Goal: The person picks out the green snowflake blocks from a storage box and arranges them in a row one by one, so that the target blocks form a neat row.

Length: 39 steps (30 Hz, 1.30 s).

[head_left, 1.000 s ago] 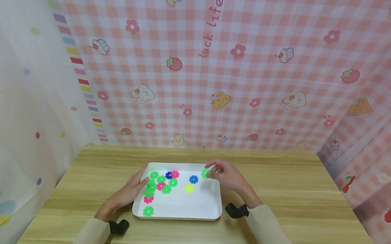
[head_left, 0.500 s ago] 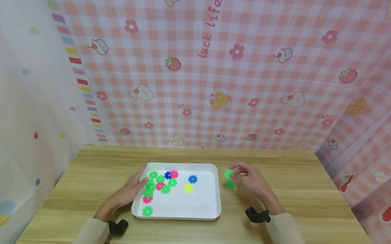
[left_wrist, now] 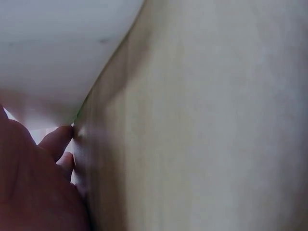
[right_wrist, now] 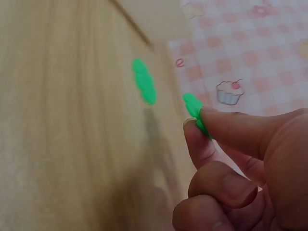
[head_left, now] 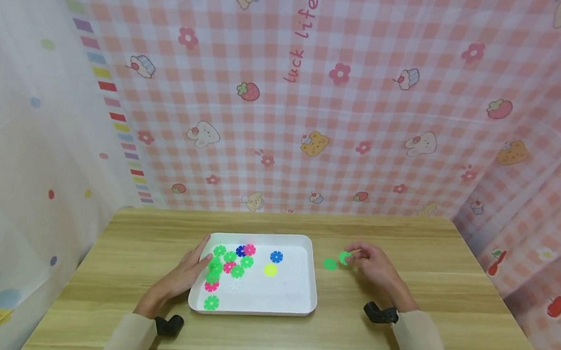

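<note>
Between thumb and forefinger my right hand (head_left: 371, 264) pinches a green snowflake disc (right_wrist: 193, 104), held tilted just above the table. A second green snowflake disc (head_left: 330, 264) lies flat on the wood, left of that hand and right of the tray. My left hand (head_left: 187, 270) holds the left side of the white tray (head_left: 293, 297), thumb over the rim and fingers along the outer wall. Several green discs crowd the tray's left part, with pink ones (head_left: 249, 250), a dark blue one and a clear one among them. A blue disc (head_left: 276, 257) and a yellow disc (head_left: 270, 270) lie nearer its middle.
The wooden table (head_left: 401, 239) reaches back to a pink checked cloth (head_left: 283, 117). More printed cloth hangs at both sides. Black wrist mounts (head_left: 380, 313) sit on both wrists.
My right hand has carried the green disc out of the tray, over its right side and further right, past the disc lying on the table. The left hand has stayed at the tray.
</note>
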{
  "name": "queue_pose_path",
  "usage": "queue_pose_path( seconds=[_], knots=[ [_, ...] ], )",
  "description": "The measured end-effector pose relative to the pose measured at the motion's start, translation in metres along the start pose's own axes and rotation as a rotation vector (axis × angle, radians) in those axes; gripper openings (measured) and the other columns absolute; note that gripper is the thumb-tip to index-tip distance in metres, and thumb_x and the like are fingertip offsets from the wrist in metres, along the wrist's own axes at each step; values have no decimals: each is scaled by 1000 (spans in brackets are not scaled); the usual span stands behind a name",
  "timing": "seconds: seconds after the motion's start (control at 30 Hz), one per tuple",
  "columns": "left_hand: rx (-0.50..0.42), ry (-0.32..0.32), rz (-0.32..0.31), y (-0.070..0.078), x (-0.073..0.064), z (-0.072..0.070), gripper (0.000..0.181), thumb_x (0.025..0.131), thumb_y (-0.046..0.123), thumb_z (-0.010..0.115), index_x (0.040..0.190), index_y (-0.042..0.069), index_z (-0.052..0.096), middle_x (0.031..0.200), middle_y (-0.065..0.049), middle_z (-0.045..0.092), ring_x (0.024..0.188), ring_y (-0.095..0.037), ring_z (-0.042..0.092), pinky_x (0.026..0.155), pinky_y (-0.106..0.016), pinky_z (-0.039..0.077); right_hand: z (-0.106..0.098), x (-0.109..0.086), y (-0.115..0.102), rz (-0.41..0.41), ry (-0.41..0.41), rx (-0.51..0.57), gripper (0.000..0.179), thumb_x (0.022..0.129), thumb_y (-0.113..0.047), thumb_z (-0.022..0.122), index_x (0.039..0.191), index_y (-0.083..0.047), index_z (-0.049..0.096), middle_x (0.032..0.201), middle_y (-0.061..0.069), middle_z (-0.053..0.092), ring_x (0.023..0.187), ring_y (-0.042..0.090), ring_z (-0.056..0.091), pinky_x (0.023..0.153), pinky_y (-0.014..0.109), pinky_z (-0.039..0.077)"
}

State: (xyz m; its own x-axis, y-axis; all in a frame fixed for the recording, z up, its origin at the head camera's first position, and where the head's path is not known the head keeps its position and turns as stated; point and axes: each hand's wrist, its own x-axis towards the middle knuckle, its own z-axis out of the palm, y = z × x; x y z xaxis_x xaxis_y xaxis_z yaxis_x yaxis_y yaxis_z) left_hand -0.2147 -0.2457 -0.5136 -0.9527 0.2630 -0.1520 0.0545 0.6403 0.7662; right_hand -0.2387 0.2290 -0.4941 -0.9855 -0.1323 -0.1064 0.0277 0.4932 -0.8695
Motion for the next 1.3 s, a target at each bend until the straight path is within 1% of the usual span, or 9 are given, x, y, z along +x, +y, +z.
queue_pose_path(
  seconds=[0.13,0.23,0.3,0.43,0.57,0.8,0.93,1.2,1.3],
  knots=[
    [2,-6,-10,1,0,0,67,107,48,27,161,20,-3,167,-11,1,150,-43,-11,116,-64,-9,3,1,6,-11,1,6,19,91,-5,67,110,-1,66,85,8,67,70,15,49,58,25,39],
    [3,-6,-3,2,0,0,67,108,46,28,161,19,-4,167,-11,1,150,-42,-9,117,-63,-9,5,1,7,-20,10,-11,18,90,-2,67,108,0,66,83,7,67,70,15,50,58,25,38],
    [2,-3,6,2,0,0,67,108,45,28,161,18,-3,167,-12,1,151,-42,-8,117,-62,-9,5,1,8,-28,19,-36,18,89,-2,67,107,0,66,83,7,68,72,15,52,62,26,40],
    [2,-3,4,2,0,-1,68,107,49,27,161,20,-3,167,-12,2,151,-42,-9,117,-62,-9,7,3,7,-36,32,-74,17,89,-3,67,106,0,67,84,7,69,75,15,56,68,28,43],
    [0,-7,-9,2,0,-2,69,106,53,26,161,23,-4,167,-12,1,150,-43,-11,116,-64,-9,10,4,7,-37,46,-77,16,88,-2,68,104,0,68,82,7,66,74,15,55,68,28,44],
    [5,-6,-12,1,1,-2,67,107,49,27,161,22,-4,167,-11,1,150,-42,-11,116,-63,-10,12,2,6,4,95,-87,16,88,-4,70,103,-2,68,81,6,65,71,15,53,62,28,42],
    [0,-9,-14,2,1,-2,68,107,49,28,161,22,-4,167,-10,0,150,-42,-12,116,-63,-10,13,2,6,28,122,-99,15,87,-5,71,101,-2,67,82,6,63,73,16,53,64,28,42],
    [-8,-6,-7,2,0,0,69,107,51,28,161,21,-4,167,-11,0,149,-44,-12,115,-67,-8,13,0,9,33,124,-97,16,87,-5,72,101,-2,66,82,6,60,74,18,52,65,30,43],
    [-1,-3,1,3,0,1,69,107,50,28,161,20,-3,167,-11,1,150,-43,-11,115,-65,-8,13,0,11,26,124,-98,17,87,-5,71,102,-1,65,82,6,60,73,17,52,66,30,43]
  ],
)
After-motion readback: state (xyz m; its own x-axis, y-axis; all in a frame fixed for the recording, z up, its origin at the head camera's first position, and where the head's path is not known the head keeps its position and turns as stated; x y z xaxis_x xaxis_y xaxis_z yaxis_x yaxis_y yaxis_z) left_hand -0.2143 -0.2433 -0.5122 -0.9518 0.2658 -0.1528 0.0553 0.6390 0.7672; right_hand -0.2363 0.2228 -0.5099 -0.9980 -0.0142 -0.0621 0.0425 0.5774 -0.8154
